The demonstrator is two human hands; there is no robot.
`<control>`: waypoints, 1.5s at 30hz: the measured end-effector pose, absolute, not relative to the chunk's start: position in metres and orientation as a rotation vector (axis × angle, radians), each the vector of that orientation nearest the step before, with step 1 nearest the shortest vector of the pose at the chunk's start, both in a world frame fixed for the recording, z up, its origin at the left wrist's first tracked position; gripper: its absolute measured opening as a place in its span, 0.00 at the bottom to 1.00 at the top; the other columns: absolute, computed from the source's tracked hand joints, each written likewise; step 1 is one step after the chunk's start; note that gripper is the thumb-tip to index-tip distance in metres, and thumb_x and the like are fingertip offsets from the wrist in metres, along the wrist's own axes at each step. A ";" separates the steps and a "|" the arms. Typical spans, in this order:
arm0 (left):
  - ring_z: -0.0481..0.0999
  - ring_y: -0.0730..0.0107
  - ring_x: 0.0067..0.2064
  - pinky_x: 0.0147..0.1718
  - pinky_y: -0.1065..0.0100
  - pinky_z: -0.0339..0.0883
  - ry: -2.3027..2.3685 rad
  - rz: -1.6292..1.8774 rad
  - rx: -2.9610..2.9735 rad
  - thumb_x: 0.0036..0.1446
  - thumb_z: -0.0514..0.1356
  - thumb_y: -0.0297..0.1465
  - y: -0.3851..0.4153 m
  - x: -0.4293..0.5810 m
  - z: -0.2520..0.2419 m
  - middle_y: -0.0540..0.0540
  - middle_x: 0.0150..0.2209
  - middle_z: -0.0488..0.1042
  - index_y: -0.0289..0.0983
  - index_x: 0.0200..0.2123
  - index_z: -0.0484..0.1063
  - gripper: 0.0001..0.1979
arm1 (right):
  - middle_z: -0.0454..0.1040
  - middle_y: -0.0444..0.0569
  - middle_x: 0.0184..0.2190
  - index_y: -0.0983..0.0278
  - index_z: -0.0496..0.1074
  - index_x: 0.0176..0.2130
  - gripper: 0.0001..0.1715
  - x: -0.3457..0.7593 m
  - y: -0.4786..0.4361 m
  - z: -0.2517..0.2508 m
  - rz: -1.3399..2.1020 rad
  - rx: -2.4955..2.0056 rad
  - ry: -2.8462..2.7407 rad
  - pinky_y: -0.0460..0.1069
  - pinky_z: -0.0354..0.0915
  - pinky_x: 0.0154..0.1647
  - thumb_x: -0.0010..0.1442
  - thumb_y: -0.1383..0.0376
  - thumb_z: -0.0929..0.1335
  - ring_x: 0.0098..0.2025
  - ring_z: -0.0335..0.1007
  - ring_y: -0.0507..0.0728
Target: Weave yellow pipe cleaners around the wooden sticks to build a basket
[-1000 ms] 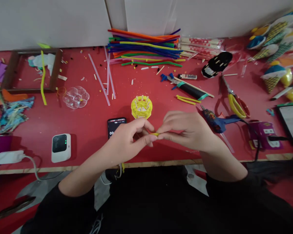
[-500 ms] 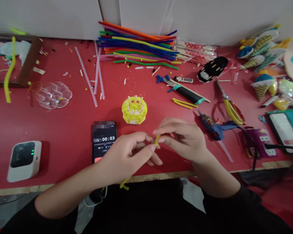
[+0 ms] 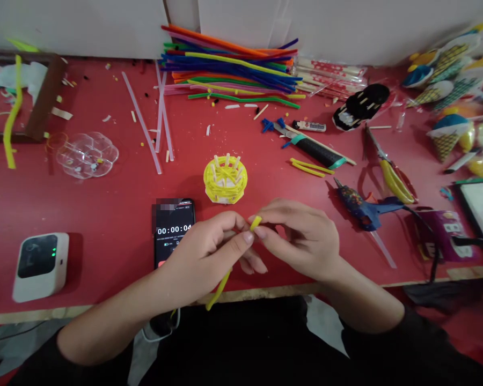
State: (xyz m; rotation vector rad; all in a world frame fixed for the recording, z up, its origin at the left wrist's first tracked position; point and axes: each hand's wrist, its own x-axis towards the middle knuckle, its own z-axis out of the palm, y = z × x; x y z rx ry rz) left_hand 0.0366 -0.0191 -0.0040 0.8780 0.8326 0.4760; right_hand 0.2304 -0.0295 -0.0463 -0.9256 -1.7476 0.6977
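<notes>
Between the fingertips of both hands is a yellow pipe cleaner (image 3: 220, 290); its short end sticks up between them and its long end hangs below my left palm. My left hand (image 3: 219, 244) pinches it between thumb and forefinger. The thumb and fingers of my right hand (image 3: 301, 233) close on the upper end. Just beyond the hands stands a small yellow-wrapped basket-like piece (image 3: 225, 185) with short wooden sticks rising around its rim. A phone (image 3: 173, 217) showing a running timer lies partly under my left forearm.
Colourful pipe cleaners (image 3: 233, 69) lie in a pile at the back. To the right are a cutter knife (image 3: 316, 150), scissors (image 3: 394, 177), a blue glue gun (image 3: 362, 206) and a black wrapped piece (image 3: 360, 107). At left sit a white device (image 3: 40, 268) and a clear divided tray (image 3: 89, 155).
More of the yellow pipe cleaner's end now shows between the fingertips, and its hanging part looks straighter. The view has shifted slightly. Both hands keep their pinch.
</notes>
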 end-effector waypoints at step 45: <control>0.67 0.75 0.26 0.28 0.72 0.56 1.083 0.338 2.049 0.63 0.58 0.27 -0.003 0.023 0.006 0.55 0.26 0.72 0.37 0.33 0.73 0.06 | 0.76 0.44 0.27 0.62 0.72 0.35 0.06 0.232 -0.028 -0.040 0.515 -0.917 -2.054 0.44 0.70 0.29 0.61 0.73 0.69 0.29 0.72 0.50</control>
